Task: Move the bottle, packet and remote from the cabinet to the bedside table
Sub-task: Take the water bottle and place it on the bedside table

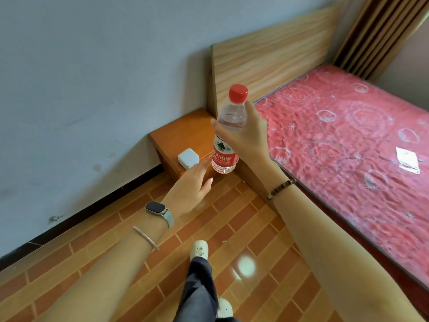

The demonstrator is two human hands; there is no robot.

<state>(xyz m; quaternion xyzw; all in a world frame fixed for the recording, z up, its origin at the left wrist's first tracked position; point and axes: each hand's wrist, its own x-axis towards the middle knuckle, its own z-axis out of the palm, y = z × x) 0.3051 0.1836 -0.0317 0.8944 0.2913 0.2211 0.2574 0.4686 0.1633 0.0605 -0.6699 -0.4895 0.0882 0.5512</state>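
My right hand (pixel 246 133) grips a clear water bottle (pixel 228 135) with a red cap and red label around its upper body, holding it upright just above the near right corner of the low wooden bedside table (pixel 185 135). A small white packet (pixel 188 158) lies on the table's near edge. My left hand (pixel 192 182) reaches toward it with straight fingers, fingertips right beside the packet. No remote or cabinet is in view.
The table stands in the corner between the grey wall (pixel 92 77) and the wooden headboard (pixel 274 54). A bed with a red mattress (pixel 348 140) fills the right; a white paper (pixel 408 160) lies on it. Brick-pattern floor (pixel 232 228) below, my feet in white slippers (pixel 199 249).
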